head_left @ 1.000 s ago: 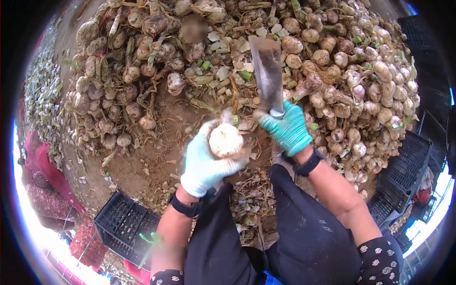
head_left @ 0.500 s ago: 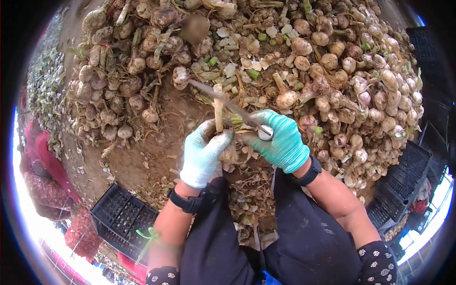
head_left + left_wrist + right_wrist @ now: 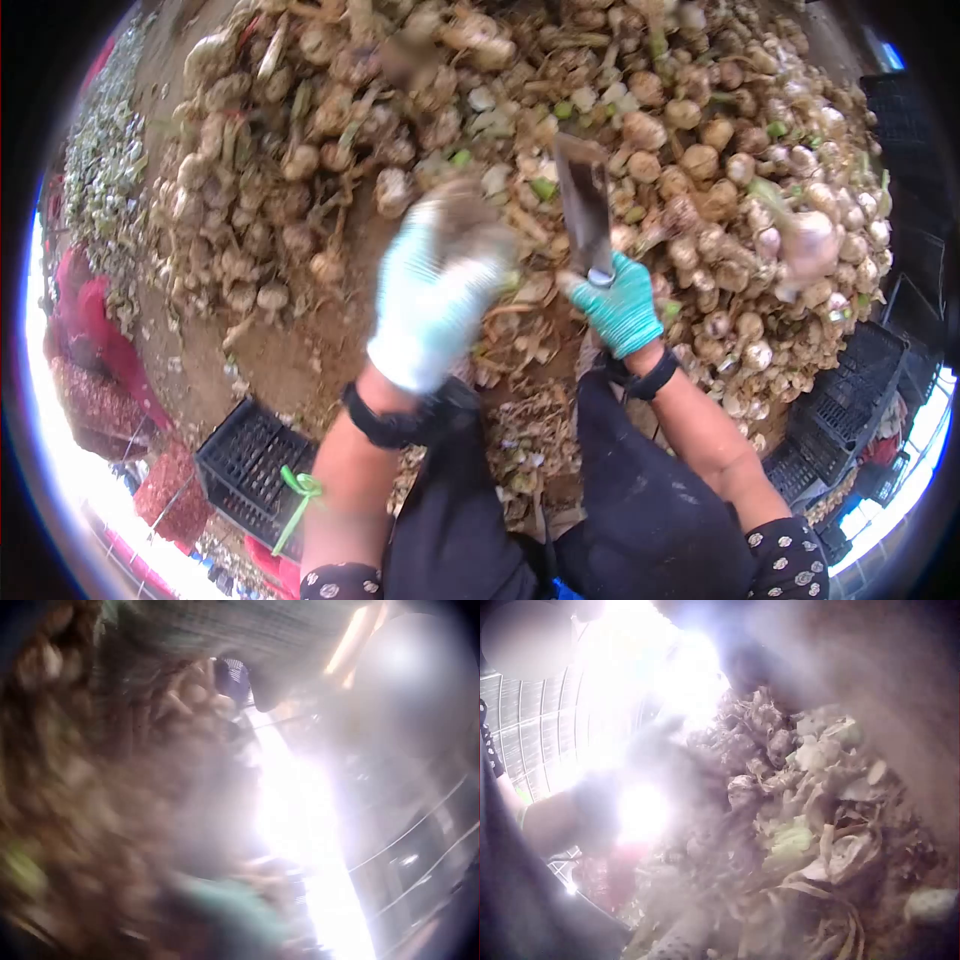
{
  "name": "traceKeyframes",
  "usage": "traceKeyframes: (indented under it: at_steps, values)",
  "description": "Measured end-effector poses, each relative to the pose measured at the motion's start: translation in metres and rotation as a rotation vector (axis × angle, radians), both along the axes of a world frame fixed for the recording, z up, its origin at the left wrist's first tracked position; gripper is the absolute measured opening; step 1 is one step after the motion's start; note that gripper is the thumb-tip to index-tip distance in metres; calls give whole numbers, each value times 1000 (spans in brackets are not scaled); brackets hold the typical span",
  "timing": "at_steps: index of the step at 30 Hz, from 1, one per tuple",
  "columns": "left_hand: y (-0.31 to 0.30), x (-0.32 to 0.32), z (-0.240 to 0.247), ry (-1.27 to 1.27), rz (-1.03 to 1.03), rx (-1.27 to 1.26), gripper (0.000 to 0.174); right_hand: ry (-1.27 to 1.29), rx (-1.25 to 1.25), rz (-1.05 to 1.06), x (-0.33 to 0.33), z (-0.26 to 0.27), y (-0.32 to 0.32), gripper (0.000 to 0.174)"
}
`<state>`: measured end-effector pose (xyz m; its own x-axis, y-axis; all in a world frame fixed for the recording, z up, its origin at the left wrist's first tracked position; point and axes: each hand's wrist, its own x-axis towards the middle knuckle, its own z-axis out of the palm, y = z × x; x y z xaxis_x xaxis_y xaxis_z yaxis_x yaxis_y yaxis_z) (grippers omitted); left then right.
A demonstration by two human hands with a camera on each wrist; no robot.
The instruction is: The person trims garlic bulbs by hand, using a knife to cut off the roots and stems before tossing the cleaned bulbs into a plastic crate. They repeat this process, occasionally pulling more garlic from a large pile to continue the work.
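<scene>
My left hand (image 3: 430, 290), in a pale teal glove, is blurred over the middle ground, its soiled fingers reaching toward the left heap of garlic (image 3: 300, 160). No bulb shows in it. In a green-teal glove, my right hand (image 3: 622, 305) grips a cleaver (image 3: 585, 200) by its handle, the broad blade pointing up and away. A large, blurred garlic bulb (image 3: 808, 245) with a greenish stalk appears over the right heap of garlic bulbs (image 3: 720, 170). Both wrist views are smeared; trimmings (image 3: 829, 855) and dry skins show in the right one.
Cut stalks and skins (image 3: 530, 190) lie between the heaps. A black crate (image 3: 250, 460) stands at lower left, more black crates (image 3: 845, 395) at right. Red mesh sacks (image 3: 175, 495) sit at far left. Black-trousered knees (image 3: 650, 460) frame litter on the ground.
The left hand held a garlic bulb, then its stalk upright as the cleaver crossed it; now it has moved forward. The cleaver has swung back to the right, and a bulb has appeared over the right heap.
</scene>
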<state>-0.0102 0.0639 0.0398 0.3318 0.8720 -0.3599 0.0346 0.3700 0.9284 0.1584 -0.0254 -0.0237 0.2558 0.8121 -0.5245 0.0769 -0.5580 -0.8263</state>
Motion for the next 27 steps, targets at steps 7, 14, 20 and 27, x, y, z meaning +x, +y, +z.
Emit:
traceKeyframes:
  at_steps: [7, 14, 20, 27]
  values:
    - [67, -47, -106, 500, 309, -530, 75, -73, -78, 0, 5, -1, 1, 39]
    - [53, -44, -101, 83, 535, -378, 51, -128, 0, 9, 3, 5, 5, 38]
    - [4, -47, -48, -328, 227, -261, 55, -427, 429, 261, -12, 31, 15, 21]
    - [-32, -40, -37, -338, -10, -178, 35, -965, 580, 785, -26, 60, 13, 17]
